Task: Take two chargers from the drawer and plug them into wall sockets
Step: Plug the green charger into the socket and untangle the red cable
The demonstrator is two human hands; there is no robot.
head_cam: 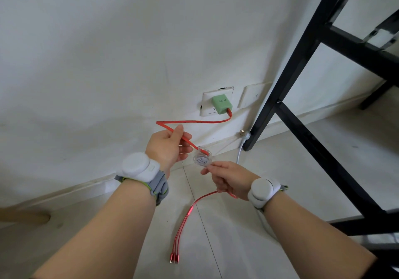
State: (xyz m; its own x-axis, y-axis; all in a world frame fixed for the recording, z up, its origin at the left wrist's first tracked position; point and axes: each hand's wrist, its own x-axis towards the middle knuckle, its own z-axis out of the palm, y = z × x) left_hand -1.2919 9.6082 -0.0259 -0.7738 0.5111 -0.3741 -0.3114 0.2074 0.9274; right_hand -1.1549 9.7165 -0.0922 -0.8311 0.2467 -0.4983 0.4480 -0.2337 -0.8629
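Note:
A green charger (222, 104) sits plugged into a white wall socket (206, 103) low on the wall. Its flat red cable (194, 121) runs left from the plug, folds back and passes through my left hand (167, 146), which pinches it. The cable enters a clear round reel (202, 159). My right hand (227, 179) grips the reel's lower edge and also holds the thin red lead below it. That lead hangs toward the floor and ends in three red connector tips (174, 258).
A blank white wall plate (251, 96) sits right of the socket. A black metal frame (302, 67) stands at the right, one foot near the skirting. A white cable (239, 152) runs down by that foot. A wooden leg (26, 218) lies at the left over pale floor tiles.

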